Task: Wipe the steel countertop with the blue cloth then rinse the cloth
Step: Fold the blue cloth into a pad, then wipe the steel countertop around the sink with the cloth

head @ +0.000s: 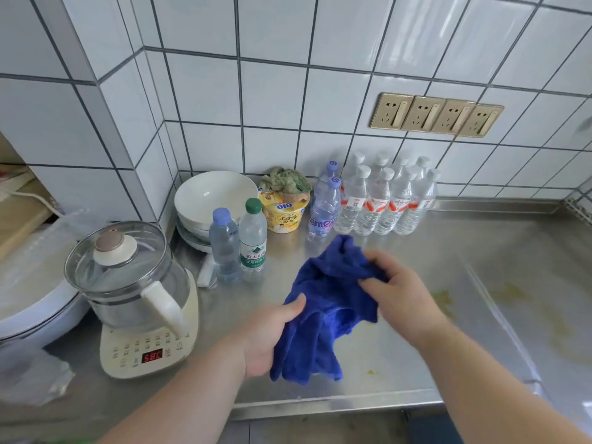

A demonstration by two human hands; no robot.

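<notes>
A bunched blue cloth [326, 302] hangs between both hands above the steel countertop [400, 354]. My left hand [272, 334] grips its lower left part, thumb on top. My right hand [397, 293] grips its upper right part, fingers curled into the fabric. The cloth's lower edge droops close to the counter near its front edge. Yellowish stains [445, 299] mark the steel to the right of my right hand. No sink or tap is in view.
A glass kettle on a cream base [137, 299] stands at the left. Behind the cloth are two water bottles [238, 241], stacked white bowls [208, 203], a yellow noodle cup with a green rag [285, 206], and several packed bottles [384, 203]. Wall sockets [435, 115] are above.
</notes>
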